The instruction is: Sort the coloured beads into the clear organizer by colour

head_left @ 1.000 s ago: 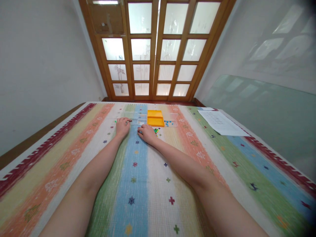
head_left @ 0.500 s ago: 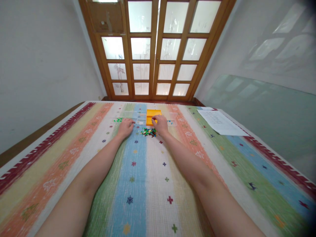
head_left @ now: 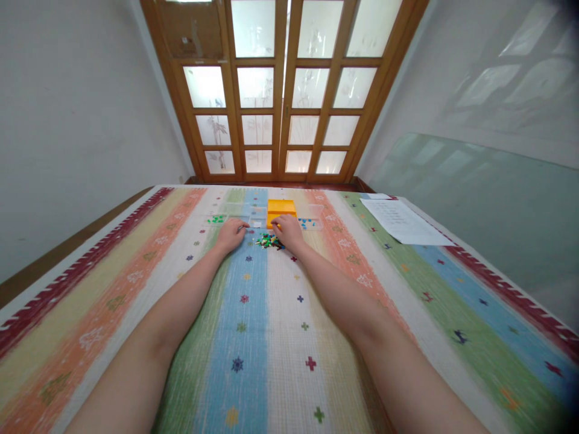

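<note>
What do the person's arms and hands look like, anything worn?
The left hand and right hand are ungloved, with no watch or bracelet visible. Both forearms are bare, no sleeves in view. Rings would be too small to tell.

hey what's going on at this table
A person's right hand is at the near side of an open yellow box, beside a mixed pile of small pieces. The left hand is by clear containers. Green pieces lie to the left, blue pieces to the right. Whether either hand holds anything is too small to tell.
</note>
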Demonstrator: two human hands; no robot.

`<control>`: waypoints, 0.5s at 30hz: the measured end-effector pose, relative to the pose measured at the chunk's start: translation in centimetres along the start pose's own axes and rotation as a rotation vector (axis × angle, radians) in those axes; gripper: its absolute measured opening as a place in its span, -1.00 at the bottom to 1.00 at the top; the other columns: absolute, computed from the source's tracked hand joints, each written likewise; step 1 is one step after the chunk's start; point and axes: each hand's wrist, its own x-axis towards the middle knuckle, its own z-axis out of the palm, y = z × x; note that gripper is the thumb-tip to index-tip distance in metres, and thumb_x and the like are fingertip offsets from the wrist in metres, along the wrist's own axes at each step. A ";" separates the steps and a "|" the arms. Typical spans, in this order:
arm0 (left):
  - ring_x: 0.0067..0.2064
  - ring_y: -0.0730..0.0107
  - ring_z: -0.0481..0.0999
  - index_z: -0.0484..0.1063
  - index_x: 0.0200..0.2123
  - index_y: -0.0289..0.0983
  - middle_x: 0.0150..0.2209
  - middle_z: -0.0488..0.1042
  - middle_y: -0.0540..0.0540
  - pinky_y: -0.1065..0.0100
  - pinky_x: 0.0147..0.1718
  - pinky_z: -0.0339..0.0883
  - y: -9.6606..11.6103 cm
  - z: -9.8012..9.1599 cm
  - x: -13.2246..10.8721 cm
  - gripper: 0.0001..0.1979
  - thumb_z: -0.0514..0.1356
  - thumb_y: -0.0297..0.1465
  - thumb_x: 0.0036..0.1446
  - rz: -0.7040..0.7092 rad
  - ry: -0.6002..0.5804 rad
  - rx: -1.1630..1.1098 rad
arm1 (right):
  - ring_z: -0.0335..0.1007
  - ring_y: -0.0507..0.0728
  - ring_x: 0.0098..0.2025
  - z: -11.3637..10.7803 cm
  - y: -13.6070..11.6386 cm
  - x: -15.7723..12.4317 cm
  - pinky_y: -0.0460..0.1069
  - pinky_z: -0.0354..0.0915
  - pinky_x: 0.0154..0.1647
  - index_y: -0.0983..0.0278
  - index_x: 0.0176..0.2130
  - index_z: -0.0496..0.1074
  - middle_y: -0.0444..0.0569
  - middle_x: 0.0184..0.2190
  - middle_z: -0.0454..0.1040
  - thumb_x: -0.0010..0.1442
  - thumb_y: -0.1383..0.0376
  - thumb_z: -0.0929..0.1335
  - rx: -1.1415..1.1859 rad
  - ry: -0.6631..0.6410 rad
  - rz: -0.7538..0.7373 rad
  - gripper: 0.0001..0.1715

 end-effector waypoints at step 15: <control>-0.01 0.15 0.52 0.64 -0.14 -0.21 -0.13 0.64 -0.12 0.12 0.14 0.34 -0.1 0.0 0.0 -0.70 0.09 -0.41 0.25 -0.029 0.007 -0.009 | 0.34 0.24 0.15 0.6 -5.3 -1.6 0.15 0.10 0.22 0.21 -0.01 0.61 0.07 0.02 0.59 0.40 0.18 0.38 0.025 -0.257 -0.455 -0.74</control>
